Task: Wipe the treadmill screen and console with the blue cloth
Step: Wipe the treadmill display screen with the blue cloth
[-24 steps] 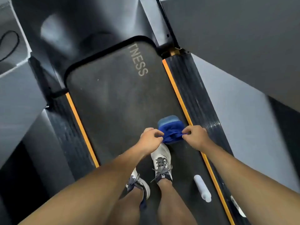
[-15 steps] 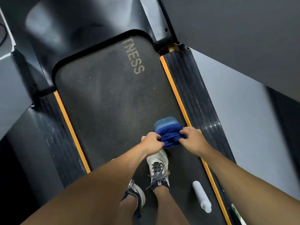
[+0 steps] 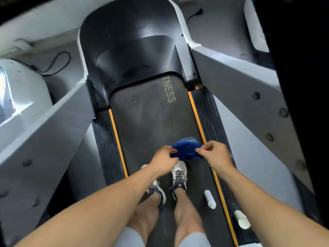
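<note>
Fingers [image 3: 200, 150] of the right hand [image 3: 216, 155] pinch one edge of the blue cloth [image 3: 186, 150] while the left hand [image 3: 164, 160] grips the opposite edge, so the cloth hangs bunched between both hands above the treadmill belt [image 3: 151, 122], most likely being folded or straightened into a usable pad. A white spray bottle [image 3: 210, 199] lies on the belt beside the right shoe [image 3: 179, 175], parked there, I'd guess, to free both hands. No screen or console shows yet, so wiping looks not yet begun.
</note>
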